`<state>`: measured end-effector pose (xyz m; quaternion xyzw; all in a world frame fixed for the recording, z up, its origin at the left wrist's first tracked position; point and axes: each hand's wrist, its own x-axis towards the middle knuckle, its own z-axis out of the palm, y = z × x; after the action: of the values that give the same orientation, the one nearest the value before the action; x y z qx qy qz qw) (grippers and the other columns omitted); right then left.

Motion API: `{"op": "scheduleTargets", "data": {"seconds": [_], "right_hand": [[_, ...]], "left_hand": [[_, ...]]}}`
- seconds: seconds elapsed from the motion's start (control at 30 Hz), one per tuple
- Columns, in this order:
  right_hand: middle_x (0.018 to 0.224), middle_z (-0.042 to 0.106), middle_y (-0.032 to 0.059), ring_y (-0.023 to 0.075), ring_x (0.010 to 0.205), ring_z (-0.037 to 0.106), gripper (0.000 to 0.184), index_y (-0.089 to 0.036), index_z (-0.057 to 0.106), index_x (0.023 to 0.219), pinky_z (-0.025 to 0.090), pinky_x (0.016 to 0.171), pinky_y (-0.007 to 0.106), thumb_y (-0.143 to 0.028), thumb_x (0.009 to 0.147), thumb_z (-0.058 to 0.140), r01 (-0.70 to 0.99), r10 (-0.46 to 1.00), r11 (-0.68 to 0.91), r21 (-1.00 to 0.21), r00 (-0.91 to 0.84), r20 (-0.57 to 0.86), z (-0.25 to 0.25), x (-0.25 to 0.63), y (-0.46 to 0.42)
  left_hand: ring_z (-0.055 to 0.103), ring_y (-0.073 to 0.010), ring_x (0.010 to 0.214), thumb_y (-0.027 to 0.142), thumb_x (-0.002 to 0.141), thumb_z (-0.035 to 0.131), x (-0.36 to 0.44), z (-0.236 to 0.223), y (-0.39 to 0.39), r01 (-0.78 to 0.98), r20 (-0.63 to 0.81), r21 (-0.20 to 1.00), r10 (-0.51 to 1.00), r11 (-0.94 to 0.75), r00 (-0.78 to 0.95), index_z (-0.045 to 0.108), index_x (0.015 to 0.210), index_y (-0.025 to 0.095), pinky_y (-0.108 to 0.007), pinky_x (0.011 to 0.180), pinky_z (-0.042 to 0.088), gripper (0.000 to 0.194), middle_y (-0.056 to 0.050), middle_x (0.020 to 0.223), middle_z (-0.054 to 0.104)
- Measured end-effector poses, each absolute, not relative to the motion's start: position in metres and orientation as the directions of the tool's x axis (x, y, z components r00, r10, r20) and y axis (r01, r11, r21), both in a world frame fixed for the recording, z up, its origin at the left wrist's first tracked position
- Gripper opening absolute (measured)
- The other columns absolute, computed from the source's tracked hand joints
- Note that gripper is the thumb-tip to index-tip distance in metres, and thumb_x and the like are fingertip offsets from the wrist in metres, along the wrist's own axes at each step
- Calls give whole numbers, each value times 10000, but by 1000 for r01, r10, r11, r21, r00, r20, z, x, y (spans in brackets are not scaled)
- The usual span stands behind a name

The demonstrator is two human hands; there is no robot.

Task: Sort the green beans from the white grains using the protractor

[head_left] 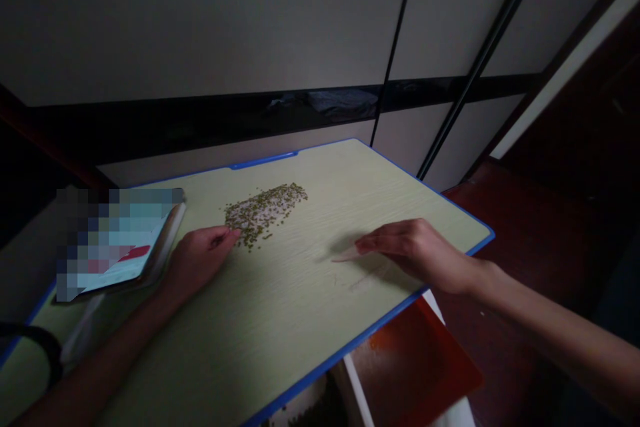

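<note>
A loose patch of small green beans (260,213), mixed with finer pale grains, lies spread on a pale green board (310,307) with a blue rim. At its near left edge is my left hand (210,247), closed with thumb and fingers together; what they pinch, if anything, is hidden. My right hand (417,250) hovers low over the right part of the board, fingers pressed together. From its fingertips a thin, pale, pointed piece (346,255) sticks out to the left, close to the surface. Its kind is not clear.
A tablet-like device (135,260) with a lit screen leans at the board's left. Below the front edge is an orange tray (417,360), beside a white-walled container (357,387) with dark contents. Cabinet doors (225,20) stand behind the board. Reddish floor (505,207) shows on the right.
</note>
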<state>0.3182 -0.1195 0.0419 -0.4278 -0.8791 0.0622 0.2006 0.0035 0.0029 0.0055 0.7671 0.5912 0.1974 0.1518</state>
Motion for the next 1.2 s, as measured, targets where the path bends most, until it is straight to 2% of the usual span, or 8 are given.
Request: {"op": "scheduleTargets", "data": {"seconds": [0.17, 0.27, 0.4, 0.53, 0.8, 1.03, 1.2], "right_hand": [[1083, 663, 107, 205, 1004, 615, 293, -127, 677, 1012, 489, 832, 319, -113, 889, 411, 552, 640, 759, -345, -728, 246, 38, 298, -86], [1071, 665, 106, 206, 1039, 588, 293, -113, 673, 1015, 461, 882, 331, -88, 882, 413, 473, 575, 797, -375, -784, 235, 33, 288, -82], [1041, 674, 98, 180, 1046, 577, 277, -112, 665, 1012, 440, 923, 327, -49, 857, 444, 395, 548, 793, -463, -796, 259, 27, 291, -89], [1028, 684, 96, 167, 1067, 573, 260, -146, 666, 984, 406, 986, 368, -68, 860, 452, 321, 536, 797, -511, -765, 356, 19, 307, -102], [1058, 674, 128, 171, 1108, 559, 247, -101, 648, 1012, 388, 1021, 390, -52, 848, 469, 381, 620, 736, -559, -710, 334, 16, 337, -134], [1070, 671, 117, 169, 1105, 563, 262, -133, 631, 1046, 401, 1006, 406, -98, 881, 430, 441, 667, 712, -546, -668, 330, 11, 354, -151], [1050, 676, 122, 188, 1085, 573, 280, -133, 623, 1059, 437, 955, 392, -105, 893, 400, 471, 623, 770, -430, -701, 348, 30, 349, -149]], "left_hand": [[390, -128, 497, 526, 743, 339, 4, 4, 3, 860, 129, 436, 964, -264, 231, 363, 499, 200, -235, 502, 244, 407, 54, 459, 348], [385, -126, 492, 531, 745, 338, 4, 4, 3, 862, 127, 431, 964, -265, 233, 344, 494, 202, -235, 495, 239, 414, 54, 457, 339], [395, -128, 505, 532, 743, 344, 3, 5, 3, 862, 119, 439, 967, -255, 225, 376, 511, 199, -233, 498, 247, 407, 52, 473, 360], [399, -127, 505, 531, 743, 354, 3, 4, 4, 857, 107, 451, 968, -249, 225, 390, 513, 197, -231, 499, 255, 406, 54, 471, 360], [383, -120, 499, 508, 743, 365, 4, 5, 3, 854, 129, 456, 968, -251, 215, 377, 494, 197, -227, 495, 252, 399, 56, 462, 345], [408, -125, 513, 516, 745, 365, 4, 5, 4, 849, 126, 462, 967, -255, 222, 398, 509, 196, -222, 502, 266, 398, 56, 467, 375], [391, -123, 502, 518, 739, 363, 6, 6, 4, 861, 117, 443, 968, -251, 222, 373, 494, 198, -225, 500, 253, 404, 56, 455, 345]]}}
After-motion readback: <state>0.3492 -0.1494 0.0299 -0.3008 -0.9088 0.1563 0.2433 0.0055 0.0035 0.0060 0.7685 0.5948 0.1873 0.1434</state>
